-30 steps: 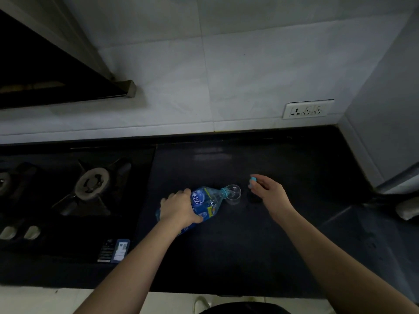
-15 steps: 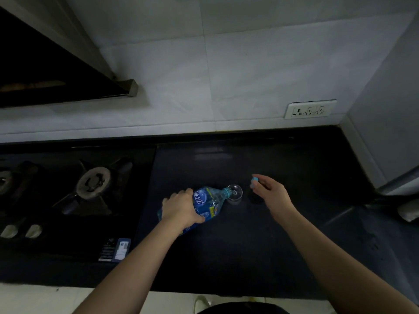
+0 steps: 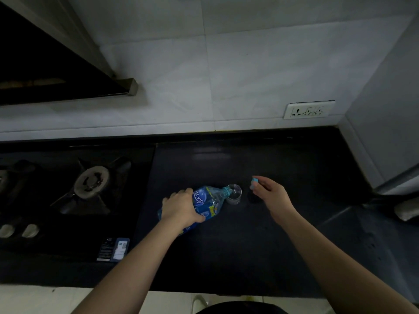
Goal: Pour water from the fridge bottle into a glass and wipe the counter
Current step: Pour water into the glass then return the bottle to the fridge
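Left hand (image 3: 181, 208) wraps a clear plastic bottle (image 3: 207, 201) with a blue label, tilted, its mouth at the rim of a small round glass (image 3: 234, 194). Right hand (image 3: 271, 196) pinches a light blue cap (image 3: 254, 181) over the dark counter (image 3: 226, 257); the label writing is too blurred to read.

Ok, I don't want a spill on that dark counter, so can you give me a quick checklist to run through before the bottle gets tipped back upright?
1. Bottle mouth over the glass: the water bottle neck meets the rim of the glass. Ok.
2. Firm grip on the bottle: left hand wraps its lower body. Ok.
3. Cap ready for closing: right hand holds the blue cap beside the glass. Ok.
4. Glass steadied: no hand touches it. Not ok.
5. Water level in the glass: too dim. Cannot tell.
6. Counter dry around the glass: dark surface hides drips. Cannot tell.
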### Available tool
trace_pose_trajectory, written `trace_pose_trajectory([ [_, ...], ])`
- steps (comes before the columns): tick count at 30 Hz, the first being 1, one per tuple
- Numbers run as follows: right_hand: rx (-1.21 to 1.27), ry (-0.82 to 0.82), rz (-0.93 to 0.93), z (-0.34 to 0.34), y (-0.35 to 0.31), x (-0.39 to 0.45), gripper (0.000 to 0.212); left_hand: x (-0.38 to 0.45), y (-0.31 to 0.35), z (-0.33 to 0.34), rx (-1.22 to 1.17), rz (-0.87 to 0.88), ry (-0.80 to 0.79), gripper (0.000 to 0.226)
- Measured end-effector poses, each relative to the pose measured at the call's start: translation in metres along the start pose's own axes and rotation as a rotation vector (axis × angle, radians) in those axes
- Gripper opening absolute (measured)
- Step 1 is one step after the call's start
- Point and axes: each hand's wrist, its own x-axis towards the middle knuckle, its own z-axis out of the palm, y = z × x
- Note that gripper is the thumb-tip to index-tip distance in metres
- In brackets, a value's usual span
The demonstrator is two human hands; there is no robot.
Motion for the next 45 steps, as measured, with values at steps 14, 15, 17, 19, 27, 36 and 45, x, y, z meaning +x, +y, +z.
trace_pose_trajectory([
  [14,0.036,0.006,0.0,0.001,-0.002,-0.008,0.023,-0.001,-0.004,0.006,-0.069,0.021,0.015,0.073],
  [15,0.04,0.006,-0.008,0.001,-0.003,-0.009,0.021,-0.001,-0.004,0.006,-0.082,0.023,0.018,0.073],
  [17,0.039,0.007,-0.013,0.001,-0.006,-0.01,0.018,0.0,-0.005,0.007,-0.116,0.024,0.021,0.072],
  [19,0.052,0.007,-0.021,0.0,-0.008,-0.011,0.016,0.0,-0.006,0.009,-0.164,0.025,0.023,0.071],
  [27,0.078,-0.027,-0.056,0.002,-0.019,-0.016,0.017,-0.008,-0.011,0.017,-0.575,0.072,0.038,0.072],
  [36,0.019,-0.065,-0.146,0.012,-0.051,-0.029,0.024,-0.021,-0.02,0.023,-0.9,0.132,0.087,0.074],
  [45,-0.034,-0.226,-0.315,0.035,-0.098,-0.063,0.028,-0.032,-0.026,0.024,-1.029,0.216,0.082,0.077],
])
